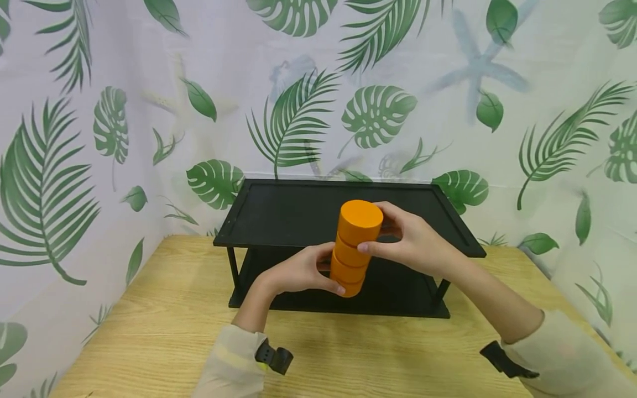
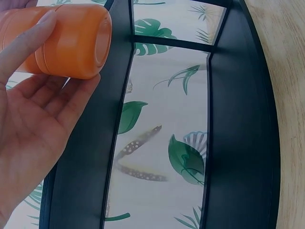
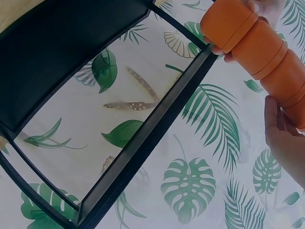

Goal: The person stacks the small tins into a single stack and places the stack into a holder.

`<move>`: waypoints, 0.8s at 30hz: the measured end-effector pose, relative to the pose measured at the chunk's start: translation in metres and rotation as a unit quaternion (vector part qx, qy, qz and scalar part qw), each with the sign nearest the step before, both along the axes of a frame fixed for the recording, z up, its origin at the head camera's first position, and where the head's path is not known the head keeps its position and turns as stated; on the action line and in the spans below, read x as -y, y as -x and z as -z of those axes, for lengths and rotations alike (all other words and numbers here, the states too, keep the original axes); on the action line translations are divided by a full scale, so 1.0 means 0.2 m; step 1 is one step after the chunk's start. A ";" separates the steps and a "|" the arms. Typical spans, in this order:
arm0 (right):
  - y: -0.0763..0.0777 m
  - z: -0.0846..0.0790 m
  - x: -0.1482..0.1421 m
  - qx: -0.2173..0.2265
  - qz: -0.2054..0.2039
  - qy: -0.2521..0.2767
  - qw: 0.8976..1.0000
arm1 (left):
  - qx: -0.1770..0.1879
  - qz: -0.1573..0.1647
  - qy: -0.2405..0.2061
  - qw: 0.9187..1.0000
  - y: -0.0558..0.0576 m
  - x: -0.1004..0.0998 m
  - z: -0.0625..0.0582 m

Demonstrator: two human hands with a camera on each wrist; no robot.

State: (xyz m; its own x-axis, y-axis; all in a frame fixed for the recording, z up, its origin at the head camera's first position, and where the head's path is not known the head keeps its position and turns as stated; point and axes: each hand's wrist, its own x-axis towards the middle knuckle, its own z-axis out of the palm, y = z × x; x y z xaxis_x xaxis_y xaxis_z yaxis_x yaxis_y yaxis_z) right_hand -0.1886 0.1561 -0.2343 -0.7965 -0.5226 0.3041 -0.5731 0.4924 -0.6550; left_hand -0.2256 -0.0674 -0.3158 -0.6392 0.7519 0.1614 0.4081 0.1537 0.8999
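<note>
A column of orange round containers (image 1: pixel 350 255), stacked end to end, is held in the air, tilted slightly, in front of a black two-tier rack (image 1: pixel 318 213). My left hand (image 1: pixel 298 271) grips its lower part, thumb in front and fingers behind. Higher up, my right hand (image 1: pixel 415 243) holds the column from the right, its thumb across a middle segment. The left wrist view shows a recessed end on the orange column (image 2: pixel 76 40) beside the left hand (image 2: pixel 43 105). In the right wrist view, the right hand (image 3: pixel 288 140) touches the far segments.
The rack stands on a wooden table (image 1: pixel 149 326), its lower shelf (image 1: pixel 298 298) partly behind the hands. Behind and beside it hangs a leaf-patterned cloth (image 1: pixel 308 66). Dark straps with small devices (image 1: pixel 273 356) sit on both wrists.
</note>
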 end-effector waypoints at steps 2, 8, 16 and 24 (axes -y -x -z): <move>0.00 0.00 0.00 -0.001 -0.001 0.000 1.000 | 0.001 -0.001 -0.001 1.000 0.00 0.00 0.00; -0.01 0.01 0.00 -0.005 -0.004 0.001 1.000 | 0.000 -0.004 -0.001 1.000 -0.02 0.00 0.00; 0.00 0.00 0.00 -0.002 0.004 0.003 1.000 | -0.008 -0.005 0.006 1.000 0.01 0.00 -0.01; 0.02 0.00 0.01 -0.002 0.006 0.004 1.000 | -0.002 -0.002 0.008 1.000 0.03 0.01 -0.01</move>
State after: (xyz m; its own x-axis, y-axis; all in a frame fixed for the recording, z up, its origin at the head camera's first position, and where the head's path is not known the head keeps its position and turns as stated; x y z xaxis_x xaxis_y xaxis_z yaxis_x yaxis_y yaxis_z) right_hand -0.1917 0.1538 -0.2338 -0.8010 -0.5108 0.3121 -0.5706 0.4939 -0.6561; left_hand -0.2320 -0.0694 -0.3139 -0.6424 0.7513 0.1516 0.4101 0.1698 0.8961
